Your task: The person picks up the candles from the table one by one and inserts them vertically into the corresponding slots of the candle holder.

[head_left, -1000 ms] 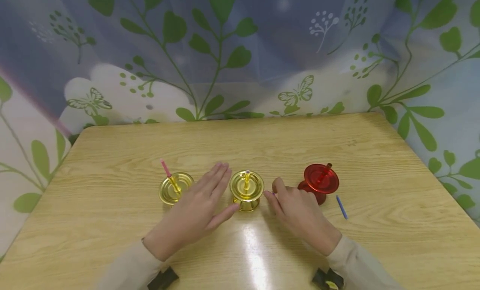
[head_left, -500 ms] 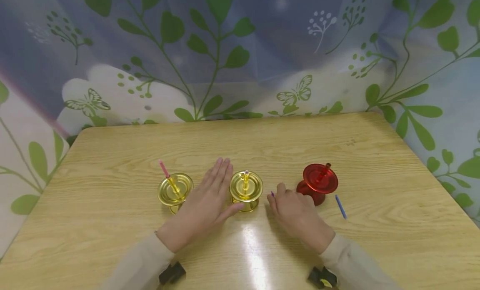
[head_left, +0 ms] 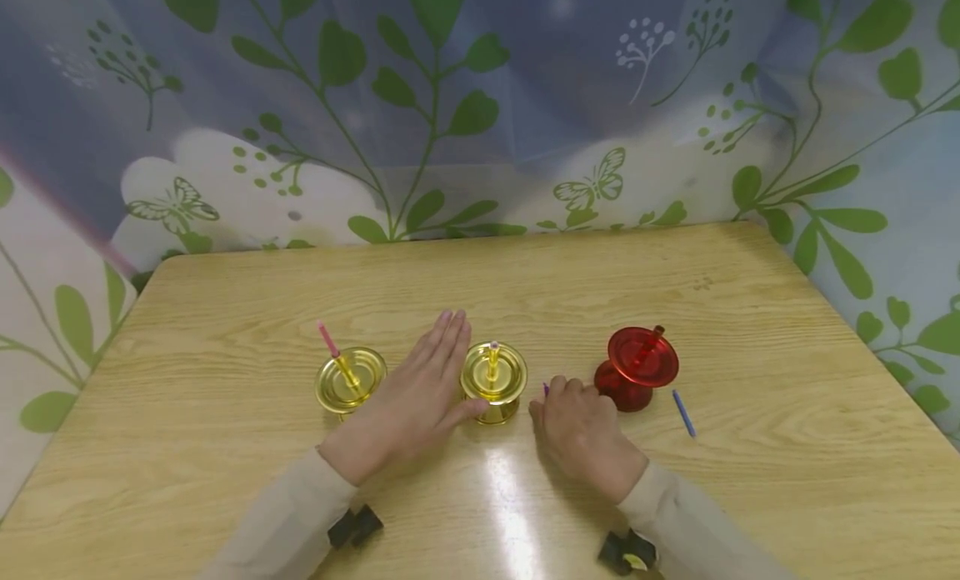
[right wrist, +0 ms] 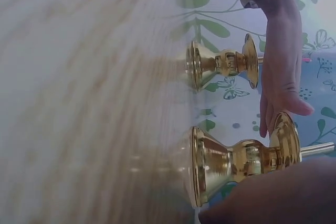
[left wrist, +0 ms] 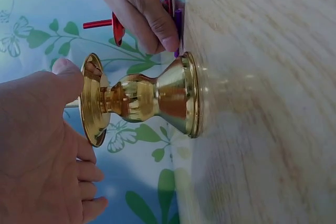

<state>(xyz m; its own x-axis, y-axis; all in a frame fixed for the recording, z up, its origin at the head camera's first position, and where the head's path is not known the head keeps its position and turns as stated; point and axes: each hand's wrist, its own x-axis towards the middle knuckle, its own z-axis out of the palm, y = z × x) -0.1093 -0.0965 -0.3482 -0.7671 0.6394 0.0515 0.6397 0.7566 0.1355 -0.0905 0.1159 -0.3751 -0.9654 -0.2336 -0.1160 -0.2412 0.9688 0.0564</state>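
Standing left of the fingers of the left hand [head_left: 412,401] is one gold candlestick [head_left: 367,366] with a pink candle [head_left: 327,339]. These fingers are straight, the thumb spread near the rim of a second gold candlestick [head_left: 495,386] between both hands. Beyond the fingertips, the wooden tabletop [head_left: 480,284] runs to its far edge. Curled fingers of the right hand [head_left: 581,426] partly cover a purple stick [left wrist: 178,27]; whether they pinch it, I cannot tell. Just right of them stands a red candlestick [head_left: 641,365], then lies a blue stick [head_left: 683,413].
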